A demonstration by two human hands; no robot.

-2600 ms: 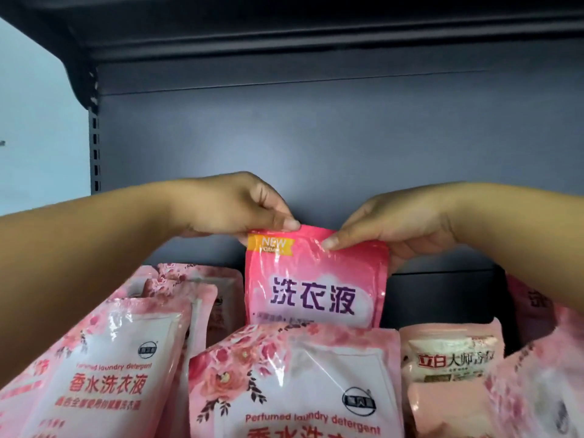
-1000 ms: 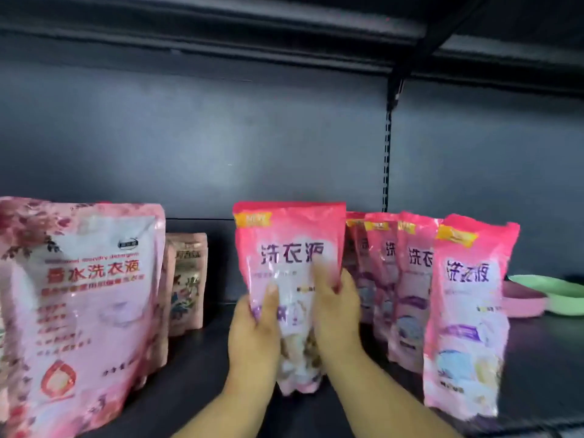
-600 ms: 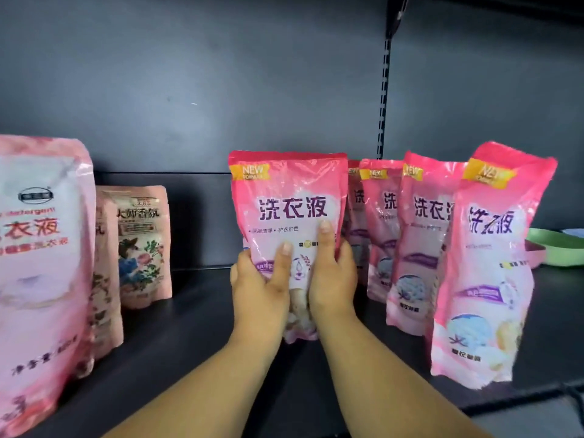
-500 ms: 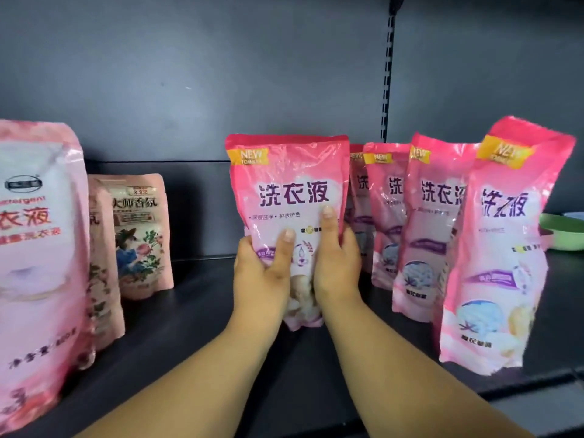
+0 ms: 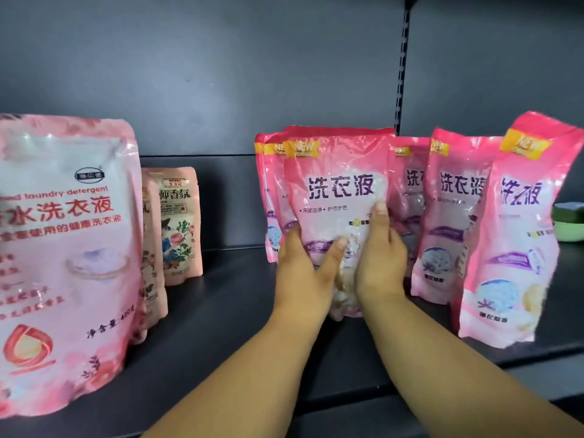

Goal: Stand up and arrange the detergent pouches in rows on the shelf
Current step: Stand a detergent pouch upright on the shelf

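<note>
Head view shows a bright pink pouch (image 5: 339,197) standing upright on the dark shelf (image 5: 221,311), its front printed with large purple characters, a yellow "NEW" tab at the top left corner and a clear glossy film that catches the light. The left hand (image 5: 305,273) wraps its lower left side with the thumb laid across the front, and the right hand (image 5: 380,263) presses the lower right side, one finger pointing up the face; both are closed on this pouch, which sits near the middle of the shelf. Two more pouches of the same kind (image 5: 271,200) stand just behind it to the left, mostly covered, only their left edges and tabs showing. To the right a row of matching pouches (image 5: 455,216) runs toward the camera, the nearest one (image 5: 521,235) leaning left and cut by the frame edge. The held pouch's bottom is hidden behind the hands. At far left a large pale pink floral pouch (image 5: 66,248) is cropped, its print blurred, with smaller peach pouches (image 5: 180,222) behind it. A green object (image 5: 570,226) shows at the right edge, too cropped to identify. The back panel (image 5: 205,74) is dark grey with a slotted upright (image 5: 402,74)
</note>
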